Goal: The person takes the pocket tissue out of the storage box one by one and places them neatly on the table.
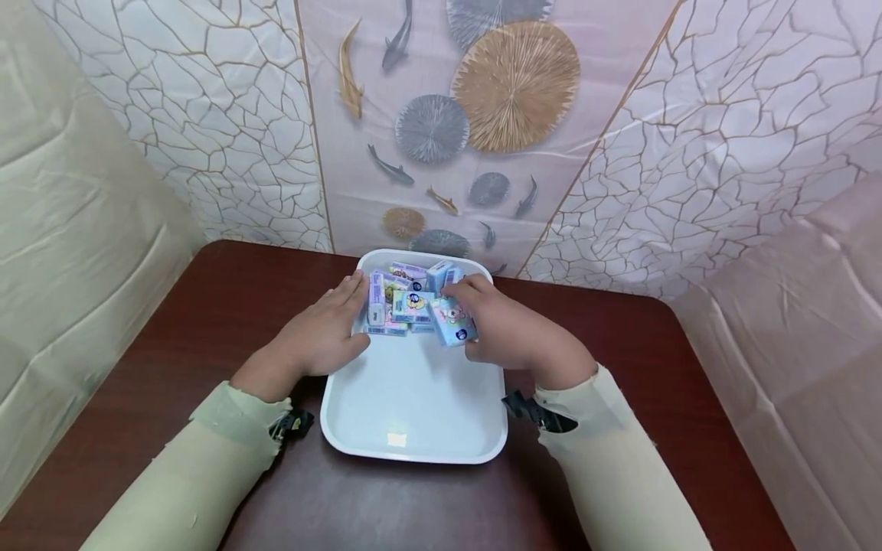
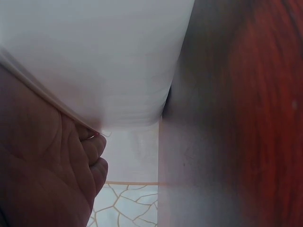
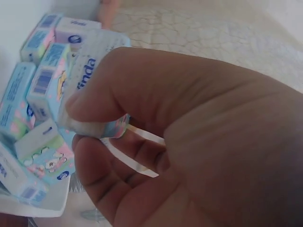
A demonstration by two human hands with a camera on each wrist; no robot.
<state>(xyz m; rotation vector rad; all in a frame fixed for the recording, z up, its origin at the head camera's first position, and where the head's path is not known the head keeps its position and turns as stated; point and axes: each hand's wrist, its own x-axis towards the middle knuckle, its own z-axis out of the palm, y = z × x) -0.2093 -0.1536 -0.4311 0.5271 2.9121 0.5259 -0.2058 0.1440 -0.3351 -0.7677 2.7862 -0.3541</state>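
Note:
A white tray (image 1: 413, 405) lies on the table with several small packs of Vinda tissues (image 1: 413, 304) heaped at its far end. My right hand (image 1: 506, 325) pinches one blue tissue pack (image 1: 452, 321) between thumb and fingers, over the right side of the heap. In the right wrist view the thumb presses on that pack (image 3: 87, 71), and other packs (image 3: 45, 153) sit beyond it. My left hand (image 1: 320, 325) rests along the tray's left rim, fingers straight in the head view. In the left wrist view its palm (image 2: 47, 156) lies against the tray's outer wall (image 2: 94, 71).
The tray stands on a dark reddish-brown table (image 1: 172, 360), its far end close to the patterned backdrop (image 1: 441, 207). Pale cloth hangs on the left (image 1: 83, 199) and on the right (image 1: 792, 329). Dark straps (image 1: 540, 413) sit at both wrists.

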